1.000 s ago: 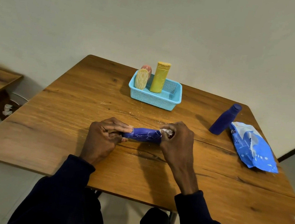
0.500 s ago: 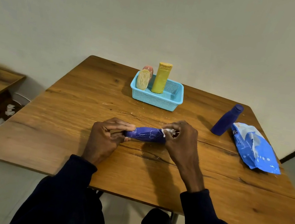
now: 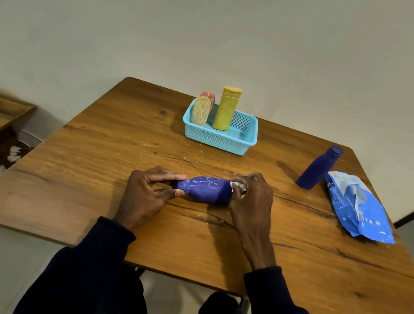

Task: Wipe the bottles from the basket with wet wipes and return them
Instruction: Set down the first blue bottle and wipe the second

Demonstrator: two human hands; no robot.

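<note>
A purple bottle [image 3: 206, 189] lies on its side over the middle of the wooden bench [image 3: 105, 167], held between both hands. The left hand [image 3: 146, 196] has its grip closed on the bottle's narrow neck end, thumb and fingers pinching it. The right hand [image 3: 250, 202] is closed around the bottle's wide end, pressing a white wet wipe [image 3: 238, 185] against it; only a crumpled bit of the wipe shows above the fingers. White markings show on the bottle's upper side.

At the far side of the bench sits a light blue basket [image 3: 241, 140] with 3 bottles upright in its left part: a tall yellow bottle [image 3: 226, 109], a short pale yellow bottle [image 3: 201, 110] and a pink bottle [image 3: 208, 96] just behind that one. To the right, well apart from the hands, a dark blue bottle [image 3: 319, 167] stands on the bench, and just beside it lies a blue wipes packet [image 3: 358, 209], its top flap open. Dark sleeves cover both forearms.
</note>
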